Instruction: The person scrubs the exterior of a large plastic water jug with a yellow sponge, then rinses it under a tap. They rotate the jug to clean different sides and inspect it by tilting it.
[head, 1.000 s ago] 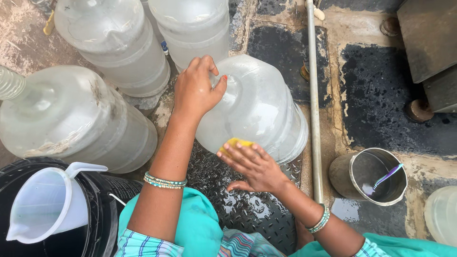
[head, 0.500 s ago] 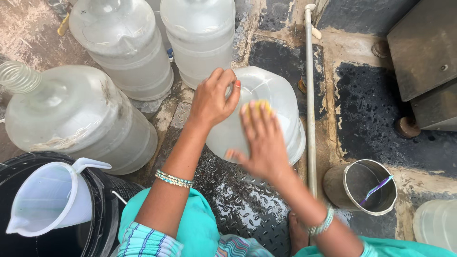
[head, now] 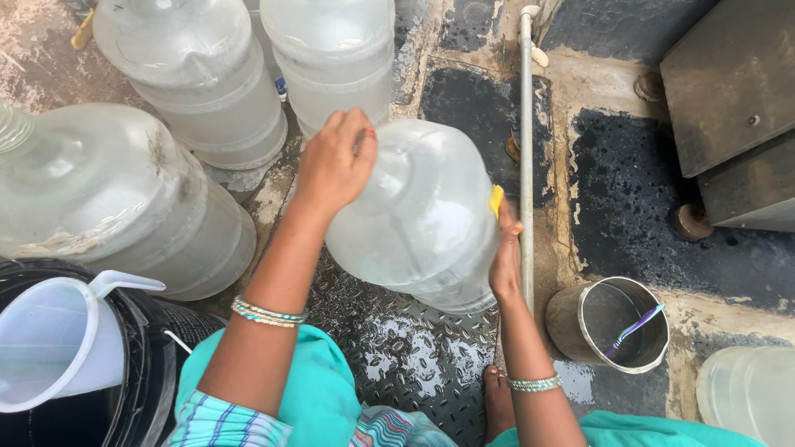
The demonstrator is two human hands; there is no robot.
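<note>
Left hand point(head: 335, 165) curled over upper shoulder of clear water jug point(head: 418, 219), gripping it. Right hand point(head: 505, 257) flat against jug's right side, pressing yellow sponge point(head: 495, 199), probably pinched under fingers. Jug tilted, over wet checker-plate floor point(head: 406, 348) at centre. White pipe point(head: 526, 149) just right of jug. Steel cup point(head: 613, 323) near right wrist. Three more jugs upper left; white pitcher point(head: 50, 343) bottom left corner.

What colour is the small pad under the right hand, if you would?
Yellow; the pad shows best in the head view.
</note>
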